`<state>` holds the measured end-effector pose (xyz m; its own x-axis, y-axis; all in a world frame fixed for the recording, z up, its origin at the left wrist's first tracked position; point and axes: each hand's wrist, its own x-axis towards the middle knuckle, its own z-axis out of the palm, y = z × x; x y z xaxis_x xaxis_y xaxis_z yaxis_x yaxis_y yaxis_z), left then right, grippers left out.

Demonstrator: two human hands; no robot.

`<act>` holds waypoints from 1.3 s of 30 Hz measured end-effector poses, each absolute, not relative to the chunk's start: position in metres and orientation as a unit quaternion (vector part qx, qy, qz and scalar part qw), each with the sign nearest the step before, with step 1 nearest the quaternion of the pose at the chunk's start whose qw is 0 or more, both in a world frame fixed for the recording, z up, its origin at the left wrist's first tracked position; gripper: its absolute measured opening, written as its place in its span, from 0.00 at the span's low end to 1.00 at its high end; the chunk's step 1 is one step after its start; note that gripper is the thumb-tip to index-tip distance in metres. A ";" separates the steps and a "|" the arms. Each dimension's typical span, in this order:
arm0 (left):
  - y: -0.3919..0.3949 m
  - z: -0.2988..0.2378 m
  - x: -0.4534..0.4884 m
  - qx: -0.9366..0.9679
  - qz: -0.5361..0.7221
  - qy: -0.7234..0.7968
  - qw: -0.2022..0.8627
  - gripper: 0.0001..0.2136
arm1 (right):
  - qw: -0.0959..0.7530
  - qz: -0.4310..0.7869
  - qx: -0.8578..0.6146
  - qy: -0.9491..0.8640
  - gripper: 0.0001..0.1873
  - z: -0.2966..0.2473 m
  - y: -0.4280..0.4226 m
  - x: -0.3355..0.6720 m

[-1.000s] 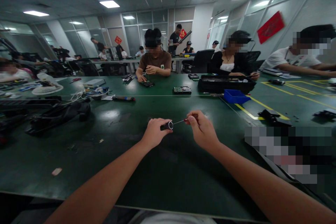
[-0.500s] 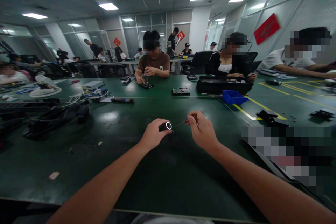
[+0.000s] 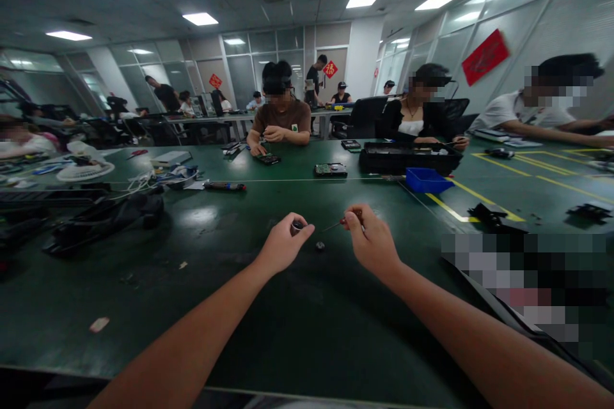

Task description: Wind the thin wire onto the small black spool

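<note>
My left hand (image 3: 283, 244) is closed around a small dark cylinder with a pale metallic rim (image 3: 297, 227); the fingers hide much of it. In my right hand (image 3: 368, 236) is a thin screwdriver (image 3: 334, 225) with a reddish handle, pinched by thumb and fingers. Its shaft points left, toward the cylinder, with a short gap between tip and left thumb. A small round grey piece (image 3: 320, 246) shows just below that gap, apart from both hands; whether it rests on the green table (image 3: 307, 332) is hard to tell.
Farther off lie a hard drive (image 3: 330, 170), a blue bin (image 3: 428, 180) and a long black tray (image 3: 407, 158). On the left are a black plastic housing (image 3: 108, 220) and a dark pen-like tool (image 3: 224, 186). Several people work across the table, including one in a brown shirt (image 3: 283, 118).
The cylinder's bright ring end has turned away from view, and my left thumb has shifted over it. The small round grey piece now shows apart below my hands. My right hand has barely moved.
</note>
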<state>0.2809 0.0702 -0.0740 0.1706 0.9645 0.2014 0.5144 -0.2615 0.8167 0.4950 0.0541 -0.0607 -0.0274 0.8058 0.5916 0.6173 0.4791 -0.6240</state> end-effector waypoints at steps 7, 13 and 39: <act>0.081 -0.072 0.296 0.837 0.202 0.477 0.179 0.11 | 0.484 0.102 -0.511 -0.703 0.10 -0.059 0.055 0.496; 0.093 -0.087 0.303 0.874 0.114 0.454 0.131 0.13 | 0.478 0.106 -0.518 -0.702 0.10 -0.059 0.059 0.498; 0.110 -0.047 0.174 0.515 0.421 0.554 0.500 0.13 | 0.458 0.152 -0.506 -0.714 0.12 -0.062 0.060 0.499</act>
